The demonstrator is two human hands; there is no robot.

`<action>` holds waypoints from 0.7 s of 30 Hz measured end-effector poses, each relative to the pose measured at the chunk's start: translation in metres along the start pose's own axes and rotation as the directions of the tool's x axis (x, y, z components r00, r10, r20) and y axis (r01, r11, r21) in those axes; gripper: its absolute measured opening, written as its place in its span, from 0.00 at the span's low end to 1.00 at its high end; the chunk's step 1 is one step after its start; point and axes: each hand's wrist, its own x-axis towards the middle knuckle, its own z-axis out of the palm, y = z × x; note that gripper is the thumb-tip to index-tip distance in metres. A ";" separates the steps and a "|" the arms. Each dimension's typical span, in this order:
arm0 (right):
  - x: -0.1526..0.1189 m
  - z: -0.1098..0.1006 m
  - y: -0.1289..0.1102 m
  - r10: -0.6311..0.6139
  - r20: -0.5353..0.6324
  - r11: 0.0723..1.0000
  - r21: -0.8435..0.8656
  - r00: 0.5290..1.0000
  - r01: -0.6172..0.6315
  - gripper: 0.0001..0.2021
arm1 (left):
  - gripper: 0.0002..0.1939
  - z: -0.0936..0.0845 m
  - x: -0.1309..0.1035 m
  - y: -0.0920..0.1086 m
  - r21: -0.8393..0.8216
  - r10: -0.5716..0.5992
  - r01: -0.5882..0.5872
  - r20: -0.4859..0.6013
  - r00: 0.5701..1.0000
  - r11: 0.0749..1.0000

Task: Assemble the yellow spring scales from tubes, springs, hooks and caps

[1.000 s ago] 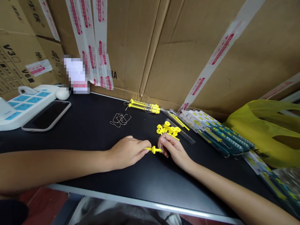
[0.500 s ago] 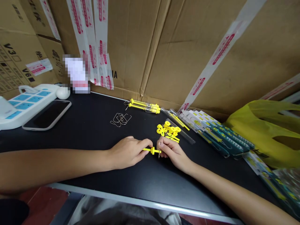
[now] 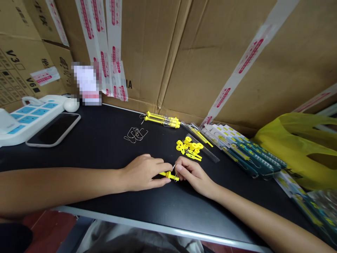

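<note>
Between the thumb and fingers of my left hand point(image 3: 147, 173) is a thin yellow plastic rod with a round collar point(image 3: 168, 174), its free end pointing right. My right hand point(image 3: 194, 174) pinches a bent metal wire hook point(image 3: 176, 176) at that end of the rod. The hook touches or passes through the rod tip; I cannot tell which. Just beyond my right hand lie small yellow plastic caps and pieces point(image 3: 195, 146) with some springs. Several loose wire hooks point(image 3: 135, 135) lie farther back, left of them. Put-together yellow spring scales point(image 3: 162, 119) rest at the back.
Clear tubes point(image 3: 210, 152) and yellow strips point(image 3: 202, 136) lie right of the loose pieces. Packaged cards point(image 3: 237, 149) and a yellow bag point(image 3: 289, 140) stand at the right. A phone point(image 3: 54, 130) and power strip point(image 3: 31, 116) occupy the left. Cardboard point(image 3: 223, 42) walls the back.
The rod has tilted, its right end now lower and nearer me. My left fingers have shifted along it toward the collar. The hook in my right hand has turned at the rod's tip.
</note>
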 end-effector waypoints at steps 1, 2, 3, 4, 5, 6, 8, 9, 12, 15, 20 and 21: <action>0.000 0.000 0.000 -0.001 -0.001 1.000 0.011 1.000 0.001 0.14 | 0.10 0.000 0.000 0.000 0.004 0.001 -0.001 0.000 1.000 1.000; 0.000 0.000 0.000 0.000 -0.004 1.000 0.023 1.000 0.000 0.14 | 0.09 0.000 0.000 0.000 0.009 0.001 -0.001 0.000 1.000 1.000; 0.000 0.000 0.001 0.003 -0.008 0.999 0.035 1.000 -0.003 0.14 | 0.09 0.000 0.000 0.000 0.013 0.001 -0.001 -0.002 1.000 1.000; 0.000 0.000 0.001 0.008 -0.012 0.999 0.045 1.000 -0.008 0.13 | 0.10 0.000 0.000 0.000 0.014 0.004 -0.004 -0.003 1.000 1.000; 0.000 0.000 0.001 0.014 -0.014 0.998 0.054 1.000 -0.013 0.13 | 0.11 0.000 0.000 0.000 0.014 0.009 -0.008 -0.006 1.000 1.000; 0.000 0.000 0.001 0.018 -0.016 0.998 0.060 1.000 -0.017 0.13 | 0.12 0.000 0.000 0.000 0.012 0.016 -0.015 -0.010 1.000 1.000; 0.000 0.000 0.001 0.021 -0.014 0.998 0.063 1.000 -0.020 0.12 | 0.13 -0.001 0.001 0.000 0.009 0.030 -0.030 -0.019 0.999 1.000; 0.000 0.000 0.001 0.017 -0.012 0.998 0.061 1.000 -0.016 0.12 | 0.12 -0.001 0.001 0.000 0.007 0.035 -0.035 -0.021 0.999 0.999; -0.001 0.000 0.001 -0.002 -0.010 0.999 0.039 1.000 0.002 0.11 | 0.11 -0.001 0.001 0.000 0.005 0.044 -0.044 -0.014 0.999 0.999; 0.000 0.000 0.000 -0.016 -0.013 1.000 0.022 1.000 0.016 0.11 | 0.11 0.000 0.000 -0.001 0.003 0.053 -0.053 -0.006 0.999 0.999; 0.001 0.001 -0.001 -0.017 -0.017 0.999 0.043 1.000 0.017 0.11 | 0.09 0.001 0.000 -0.002 -0.013 0.054 -0.054 0.001 0.999 0.998; 0.001 0.001 -0.001 -0.018 -0.018 0.999 0.045 1.000 0.019 0.11 | 0.08 0.001 0.000 -0.002 -0.011 0.055 -0.055 0.003 0.999 0.998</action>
